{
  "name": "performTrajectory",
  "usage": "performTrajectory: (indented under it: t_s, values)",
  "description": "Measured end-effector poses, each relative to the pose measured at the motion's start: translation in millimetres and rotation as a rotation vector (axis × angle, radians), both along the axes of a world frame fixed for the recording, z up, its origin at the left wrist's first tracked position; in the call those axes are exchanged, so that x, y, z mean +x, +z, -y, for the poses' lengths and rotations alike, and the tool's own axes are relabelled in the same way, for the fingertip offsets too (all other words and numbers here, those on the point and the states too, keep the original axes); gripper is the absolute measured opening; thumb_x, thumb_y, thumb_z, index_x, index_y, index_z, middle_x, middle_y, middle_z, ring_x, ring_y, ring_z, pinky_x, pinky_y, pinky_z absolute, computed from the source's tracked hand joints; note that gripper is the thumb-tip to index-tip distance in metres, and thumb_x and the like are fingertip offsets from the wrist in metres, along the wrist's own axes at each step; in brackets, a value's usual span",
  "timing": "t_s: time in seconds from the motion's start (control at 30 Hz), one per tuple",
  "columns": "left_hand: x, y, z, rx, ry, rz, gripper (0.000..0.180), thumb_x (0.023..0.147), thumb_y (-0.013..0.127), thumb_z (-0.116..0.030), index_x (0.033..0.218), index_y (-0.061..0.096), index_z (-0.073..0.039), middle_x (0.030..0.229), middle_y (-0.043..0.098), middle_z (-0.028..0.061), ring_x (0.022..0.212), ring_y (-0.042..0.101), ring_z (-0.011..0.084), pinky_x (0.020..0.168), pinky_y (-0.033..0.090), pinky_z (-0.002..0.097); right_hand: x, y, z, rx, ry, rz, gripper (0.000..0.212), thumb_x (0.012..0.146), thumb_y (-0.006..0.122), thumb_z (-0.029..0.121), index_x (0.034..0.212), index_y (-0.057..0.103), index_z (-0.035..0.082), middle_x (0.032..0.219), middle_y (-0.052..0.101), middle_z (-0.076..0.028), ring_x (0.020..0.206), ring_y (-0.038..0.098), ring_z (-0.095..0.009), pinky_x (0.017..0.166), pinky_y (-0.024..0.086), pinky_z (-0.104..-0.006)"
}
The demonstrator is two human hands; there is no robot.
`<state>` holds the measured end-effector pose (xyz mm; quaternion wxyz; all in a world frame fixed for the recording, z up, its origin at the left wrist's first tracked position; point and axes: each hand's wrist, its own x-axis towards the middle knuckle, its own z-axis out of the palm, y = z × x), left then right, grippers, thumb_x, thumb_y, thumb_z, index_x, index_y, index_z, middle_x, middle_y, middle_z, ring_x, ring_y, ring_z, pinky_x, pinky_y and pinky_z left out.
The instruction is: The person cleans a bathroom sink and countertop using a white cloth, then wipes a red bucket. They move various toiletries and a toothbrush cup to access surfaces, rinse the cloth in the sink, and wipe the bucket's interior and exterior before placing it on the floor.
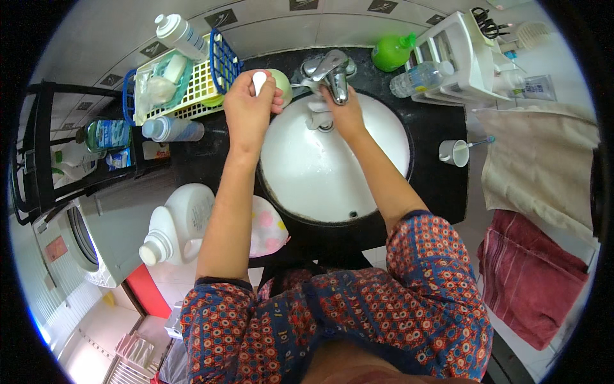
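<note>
My left hand (251, 102) is closed around a white rounded handle (259, 82), whose end sticks up from the fist at the sink's far left edge. The rest of that thing is hidden, so its kind does not show. My right hand (345, 115) reaches under the chrome faucet (334, 72), which covers its fingers. A white, soft-looking piece (318, 119) is beside it, above the drain of the white basin (300, 185). Whether the right fingers grip this piece cannot be made out. Behind my left hand shows a pale green rounded object (281, 83).
At left are a yellow-and-blue basket (192, 105), a lying bottle (173, 129) and a large white jug (182, 221). A green pump bottle (391, 52), a clear bottle (421, 78) and a white rack (457, 57) stand back right. A white cup (453, 152) holds a toothbrush.
</note>
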<state>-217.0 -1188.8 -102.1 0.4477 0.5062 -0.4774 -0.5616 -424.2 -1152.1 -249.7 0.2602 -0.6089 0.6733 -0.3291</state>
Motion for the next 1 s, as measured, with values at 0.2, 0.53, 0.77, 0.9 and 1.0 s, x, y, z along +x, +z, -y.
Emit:
performTrajectory:
  t_s: [0.2,0.53,0.77,0.9,1.0]
  values:
    - [-21.7,-21.0,38.7,0.006,0.046,-0.023,0.017,0.089,0.058,-0.009,0.099,0.058,0.004,0.074,0.064,0.0085,0.057,0.059,0.0114,0.051,0.049,0.0230,-51.5,-22.2,-11.4,-0.149,-0.093,-0.809,0.044,0.083,0.050,0.006,0.126,0.046,0.000,0.125,0.048,-0.019,0.122,0.043,-0.033,0.105,0.031,-0.0466]
    - [-27.8,-31.2,75.6,-0.002,0.028,0.080,0.020,0.091,0.058,-0.015,0.101,0.059,0.002,0.077,0.064,0.0081,0.061,0.062,0.0125,0.056,0.051,0.0231,-80.3,-4.6,49.7,-0.136,-0.188,-0.200,0.046,0.076,0.052,-0.002,0.122,0.049,-0.001,0.120,0.055,-0.025,0.112,0.051,-0.040,0.097,0.039,-0.0439]
    - [-34.4,-28.4,78.2,-0.020,0.002,0.094,0.026,0.090,0.058,-0.016,0.108,0.056,0.003,0.079,0.064,0.0085,0.061,0.061,0.0114,0.055,0.050,0.0231,-94.5,-3.9,106.2,0.123,-0.013,0.261,0.039,0.078,0.044,0.010,0.110,0.065,0.011,0.113,0.062,-0.018,0.107,0.057,-0.034,0.095,0.043,-0.0385]
    - [-27.8,-31.8,73.2,-0.023,0.018,0.112,0.034,0.090,0.058,-0.016,0.117,0.053,0.005,0.081,0.064,0.0086,0.064,0.060,0.0115,0.056,0.050,0.0232,-84.9,-7.8,88.9,-0.121,0.051,0.039,0.037,0.084,0.044,0.003,0.115,0.062,0.006,0.114,0.062,-0.016,0.109,0.058,-0.032,0.094,0.044,-0.0354]
    - [-30.1,-28.3,70.3,-0.024,0.019,0.092,0.042,0.090,0.059,-0.014,0.124,0.047,0.006,0.083,0.064,0.0092,0.065,0.061,0.0118,0.057,0.050,0.0230,-78.3,-17.6,56.8,-0.275,-0.119,-0.084,0.037,0.085,0.045,-0.001,0.119,0.060,0.006,0.119,0.059,-0.017,0.111,0.056,-0.033,0.096,0.043,-0.0360]
